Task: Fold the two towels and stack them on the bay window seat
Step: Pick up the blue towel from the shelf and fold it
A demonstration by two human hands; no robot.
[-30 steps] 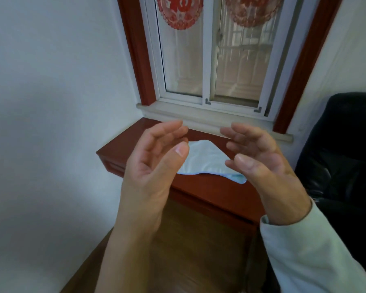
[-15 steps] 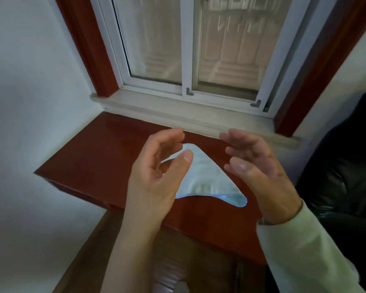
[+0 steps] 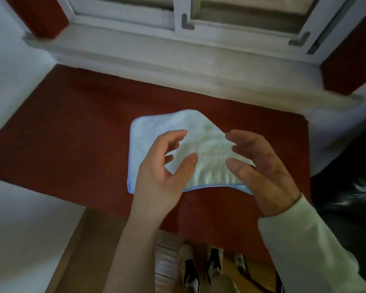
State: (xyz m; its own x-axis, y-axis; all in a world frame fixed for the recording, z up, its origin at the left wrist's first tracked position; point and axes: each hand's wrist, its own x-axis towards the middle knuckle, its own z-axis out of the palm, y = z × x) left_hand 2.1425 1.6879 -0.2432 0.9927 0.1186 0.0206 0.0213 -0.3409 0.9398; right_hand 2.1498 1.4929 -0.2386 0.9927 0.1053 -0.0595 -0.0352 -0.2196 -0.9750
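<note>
Fingers [image 3: 171,137] of the left hand [image 3: 163,174] and fingers [image 3: 244,140] of the right hand [image 3: 266,172] are loosely bent and spread, palms facing each other. They grasp nothing, the same pose as a second ago.

What has changed is the view. It has tipped down and drawn closer, so the dark red wooden bay window seat [image 3: 68,132] now fills the middle. Only the bottom of the white window frame [image 3: 178,24] shows above the grey stone sill [image 3: 156,58], and the red paper decorations on the glass are out of sight. The black leather chair [image 3: 347,170] stays at the right edge. A pale green sleeve [image 3: 304,250] covers the right forearm.

One light blue terry towel with a darker blue hem [image 3: 207,144] lies flat on the seat, well short of the sill. Its left edge, hidden behind the left hand half a second ago, is now exposed. Both hands overlap its near half in this view: the left fingers over its middle, the right over its right end. Bare cloth shows between the two thumbs. Whether any fingertip touches it cannot be told.

A pair of beige and black shoes [image 3: 190,269] has come into view at the bottom.
</note>
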